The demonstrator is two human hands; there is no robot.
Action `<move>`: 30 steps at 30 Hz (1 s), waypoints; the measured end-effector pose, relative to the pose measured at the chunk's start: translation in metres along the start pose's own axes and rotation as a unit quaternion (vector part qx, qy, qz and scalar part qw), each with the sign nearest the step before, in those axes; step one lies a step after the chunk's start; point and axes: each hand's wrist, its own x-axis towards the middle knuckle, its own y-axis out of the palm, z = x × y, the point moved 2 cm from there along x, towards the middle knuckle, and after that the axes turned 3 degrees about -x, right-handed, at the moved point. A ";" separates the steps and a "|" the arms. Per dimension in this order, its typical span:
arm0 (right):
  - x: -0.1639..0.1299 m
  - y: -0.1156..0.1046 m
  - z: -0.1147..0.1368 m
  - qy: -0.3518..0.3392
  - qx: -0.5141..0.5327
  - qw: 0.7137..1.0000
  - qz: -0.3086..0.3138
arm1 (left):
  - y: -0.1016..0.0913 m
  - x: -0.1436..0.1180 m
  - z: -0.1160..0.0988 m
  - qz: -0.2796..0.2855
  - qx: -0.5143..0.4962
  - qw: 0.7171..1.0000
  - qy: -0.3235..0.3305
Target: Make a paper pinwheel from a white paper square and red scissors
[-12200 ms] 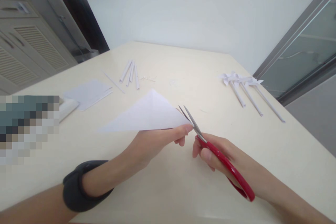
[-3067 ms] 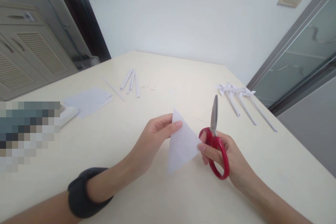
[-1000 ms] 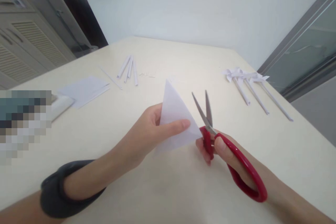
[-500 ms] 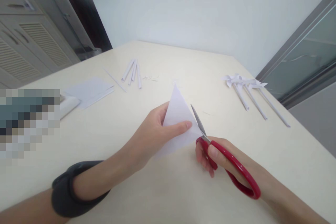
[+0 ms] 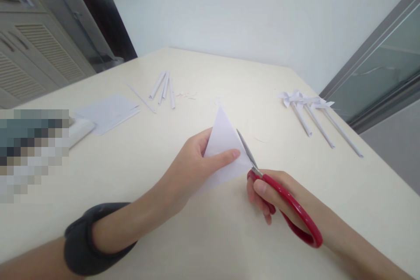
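A folded white sheet of paper (image 5: 222, 133), triangular in outline, is pinched in my left hand (image 5: 200, 157), its thumb lying across the front and its point facing away from me. My right hand (image 5: 278, 192) grips red-handled scissors (image 5: 295, 203). Their blades lie along the paper's right edge, with the pivot close to the paper's right corner. One blade shows beside the edge; the other is largely hidden by the paper. The fingers of my left hand behind the sheet are out of sight.
Three paper pinwheels (image 5: 310, 111) on rolled sticks lie at the right. Several paper tubes (image 5: 166, 87), a thin stick (image 5: 141, 98) and small scraps (image 5: 186, 95) are further back. Paper sheets (image 5: 105, 111) lie left, near a pixelated area. A wall (image 5: 229, 13) borders the table's far edge.
The scissors' blades have come slightly closer to the paper's right edge, and the right hand has shifted a little. The left hand keeps its hold. The camera view has moved slightly.
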 end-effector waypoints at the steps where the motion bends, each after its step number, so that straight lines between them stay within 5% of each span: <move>1: 0.000 0.000 -0.001 0.002 -0.005 1.000 -0.004 | 0.000 0.000 0.000 0.005 0.000 1.000 0.005; 30: 0.003 0.005 -0.003 0.013 0.024 1.000 -0.007 | 0.006 -0.001 -0.003 0.027 -0.041 0.999 0.005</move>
